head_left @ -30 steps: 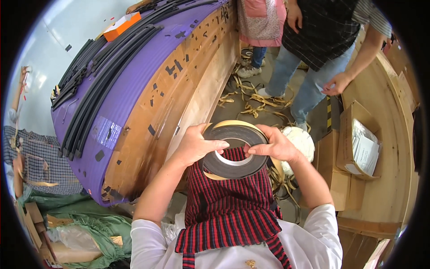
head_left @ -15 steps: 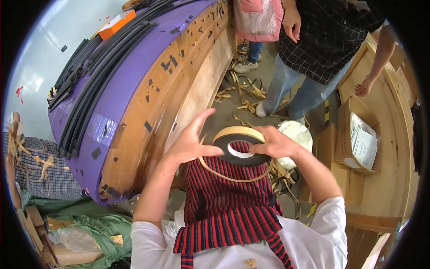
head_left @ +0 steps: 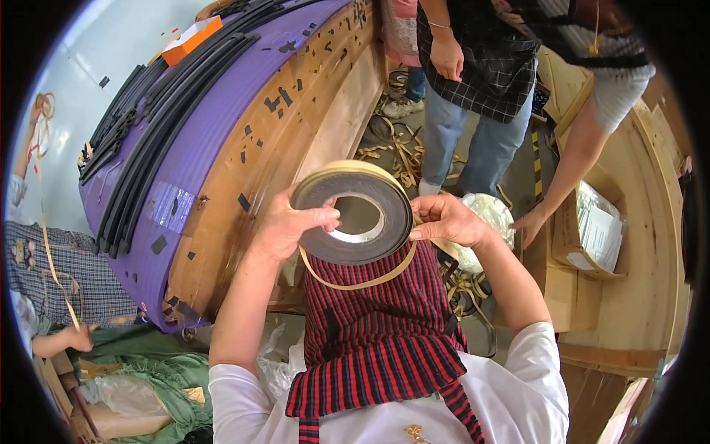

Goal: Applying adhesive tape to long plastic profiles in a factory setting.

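A roll of black foam tape (head_left: 347,251) with a tan backing and a white core is held up in front of my striped apron. My left hand (head_left: 283,226) grips its left side, thumb through the core and fingers behind. At the roll's right edge, my right hand (head_left: 452,222) has thumb and forefinger pinched together, apparently on the tape's edge or end; the exact contact is partly hidden. A loose tan strip (head_left: 362,285) hangs in a curve under the roll.
To the left, a purple-topped table (head_left: 214,126) bears black strips (head_left: 159,133) and an orange box (head_left: 191,41). A co-worker's hand (head_left: 526,224) reaches near a white bundle (head_left: 484,222). Tape scraps (head_left: 399,152) litter the floor. An open carton (head_left: 592,240) stands right; another person pulls a strip at far left.
The roll has risen and moved left, now in my left hand, which was open beside it. My right hand has shifted from the core to the edge. The co-worker has bent and reached down.
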The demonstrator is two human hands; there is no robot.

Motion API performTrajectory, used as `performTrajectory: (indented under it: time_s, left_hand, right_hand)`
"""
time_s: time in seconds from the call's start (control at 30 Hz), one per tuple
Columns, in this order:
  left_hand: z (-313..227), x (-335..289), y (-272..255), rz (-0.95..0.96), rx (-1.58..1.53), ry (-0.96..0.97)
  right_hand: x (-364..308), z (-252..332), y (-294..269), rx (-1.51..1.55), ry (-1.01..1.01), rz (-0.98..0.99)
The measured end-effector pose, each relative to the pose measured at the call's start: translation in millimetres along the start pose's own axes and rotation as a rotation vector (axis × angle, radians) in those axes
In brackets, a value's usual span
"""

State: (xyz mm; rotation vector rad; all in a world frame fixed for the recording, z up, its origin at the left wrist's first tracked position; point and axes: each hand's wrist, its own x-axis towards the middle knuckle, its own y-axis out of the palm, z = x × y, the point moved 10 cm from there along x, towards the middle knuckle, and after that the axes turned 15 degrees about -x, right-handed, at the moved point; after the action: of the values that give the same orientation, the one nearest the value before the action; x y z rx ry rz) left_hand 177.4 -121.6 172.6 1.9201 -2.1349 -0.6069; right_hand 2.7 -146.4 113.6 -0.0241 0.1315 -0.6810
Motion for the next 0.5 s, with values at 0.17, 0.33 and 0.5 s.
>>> performTrajectory:
  time_s: [0.17, 0.33, 0.5]
  left_hand:
    - [-32, -6, -7, -0.035, -0.024, 0.130]
    - [-57, -19, -14, -0.052, 0.013, 0.292]
    - [-63, -31, -10, -0.077, -0.068, 0.332]
  right_hand:
    - [2, -5, 8, 0.033, -0.022, 0.009]
    - [-2, -22, -1, -0.174, 0.106, -0.084]
    - [2, -34, 6, -0.122, 0.105, -0.127]
